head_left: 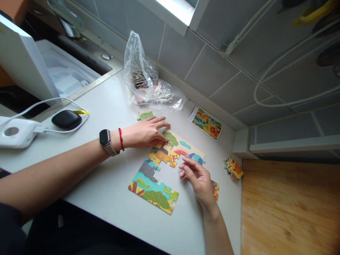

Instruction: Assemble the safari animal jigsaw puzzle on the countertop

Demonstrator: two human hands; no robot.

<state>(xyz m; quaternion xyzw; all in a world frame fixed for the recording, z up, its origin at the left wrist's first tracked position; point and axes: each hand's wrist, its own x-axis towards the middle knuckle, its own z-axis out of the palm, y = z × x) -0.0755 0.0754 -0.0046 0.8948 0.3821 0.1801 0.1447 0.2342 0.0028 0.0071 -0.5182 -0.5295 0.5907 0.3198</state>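
Note:
A partly joined animal puzzle (pixel 151 173) lies on the white counter (pixel 106 187), with a gap in its right and middle part. My left hand (pixel 148 132) rests at its upper left edge, fingers spread, fingertips on the green tree pieces. Over the gap, my right hand (pixel 195 177) hovers with its fingers curled and thumb near the index finger; no piece shows between them. A loose orange and red piece (pixel 215 189) is partly hidden behind the right hand. Above my left hand lies a green piece (pixel 145 115).
A clear plastic bag (pixel 148 85) of puzzle pieces stands near the tiled wall. A picture card (pixel 205 122) lies at the back right, and a small stack of pieces (pixel 233 169) near the right edge. At left are a black case (pixel 66 119), a white charger (pixel 18 132) and a sink.

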